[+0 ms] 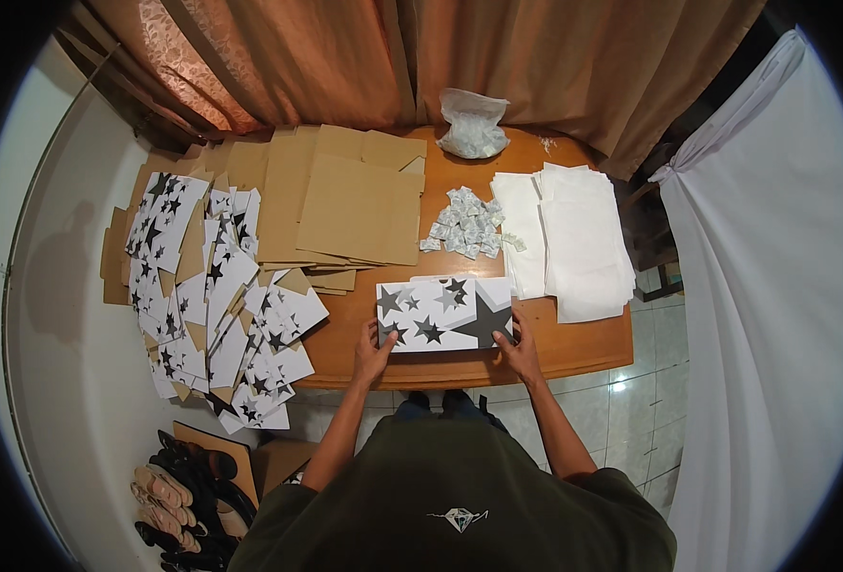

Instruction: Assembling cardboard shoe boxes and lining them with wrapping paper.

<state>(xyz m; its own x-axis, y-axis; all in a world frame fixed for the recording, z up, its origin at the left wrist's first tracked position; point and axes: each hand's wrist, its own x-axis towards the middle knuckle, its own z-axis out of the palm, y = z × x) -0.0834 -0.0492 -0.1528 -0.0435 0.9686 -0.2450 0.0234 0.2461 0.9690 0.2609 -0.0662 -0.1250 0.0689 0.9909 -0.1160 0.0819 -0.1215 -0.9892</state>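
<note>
A white cardboard box (428,315) with black and grey stars lies across the front of the wooden table, directly before me. My left hand (373,354) is closed on its left end, the thumb resting on the printed face. At the opposite end my right hand (520,353) grips the box the same way, thumb over the large dark star. The fingers of both hands are partly hidden along the sides. Just beyond the box lies a pile of small white sachets (465,225). What the box contains, if anything, cannot be seen.
Star-printed cardboard pieces (221,296) are heaped at the left, near flat brown cardboard sheets (359,205). White paper sheets (582,238) lie stacked at the right. A clear plastic bag (474,124) stands at the back. Shoes (178,496) sit on the floor, lower left.
</note>
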